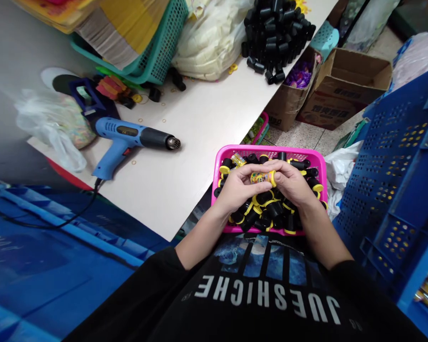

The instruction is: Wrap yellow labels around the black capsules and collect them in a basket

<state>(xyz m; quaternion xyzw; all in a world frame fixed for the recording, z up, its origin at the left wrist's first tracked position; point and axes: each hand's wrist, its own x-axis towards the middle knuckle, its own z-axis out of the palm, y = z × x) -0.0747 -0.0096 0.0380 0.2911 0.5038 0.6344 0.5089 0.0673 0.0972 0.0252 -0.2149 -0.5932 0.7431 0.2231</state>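
Between my two hands lies a small cylinder with a printed yellow label (pixel 262 178) and a yellow end. My left hand (pixel 238 185) wraps round it from the left, thumb along the near side. From the right, my right hand (pixel 291 182) closes on the yellow end with its thumb, its fingers meeting those of the left. Parts of the cylinder are hidden by the fingers. Just below is a pink basket (pixel 267 148) full of black cylinders with yellow caps (pixel 274 208). One with a printed label (pixel 238 159) lies near its far left corner.
A blue heat gun (pixel 123 135) lies on the white table (pixel 185 166), its cord hanging off the edge. Farther back are a green basket (pixel 167 45), a plastic bag (pixel 210 42) and piled black cylinders (pixel 273 35). Cardboard boxes (pixel 328 107) and a blue crate (pixel 395 190) stand right.
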